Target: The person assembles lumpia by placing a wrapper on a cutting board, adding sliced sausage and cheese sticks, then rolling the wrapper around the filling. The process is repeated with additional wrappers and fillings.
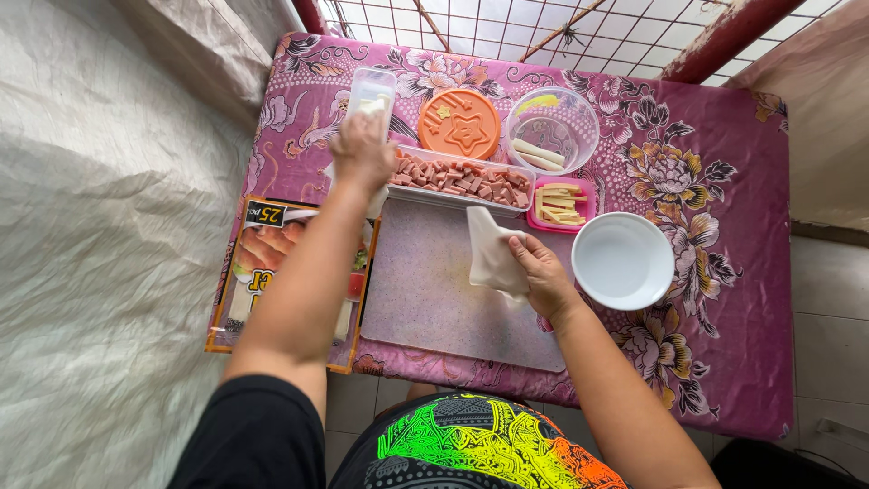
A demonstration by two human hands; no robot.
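Right hand (543,272) holds a thin, limp, matt pale wrapper sheet (493,258) over a speckled matt plastic cutting board (434,290), glossy white plastic bowl (623,261) at 3 o'clock, printed floral cloth tablecloth (724,272) underneath, glossy printed packet (262,272) at 9.

From my seat the head view is bright and evenly lit by soft daylight that seems to come through the metal grille (579,27) at the top. Shadows are faint, just thin ones under the arms on the cutting board (434,290). The white bowl (623,261) is nearly blown out, with little detail inside. Straight edges bow toward the corners from the wide lens. My left hand (362,149) looks slightly smeared; the rest reads sharp.
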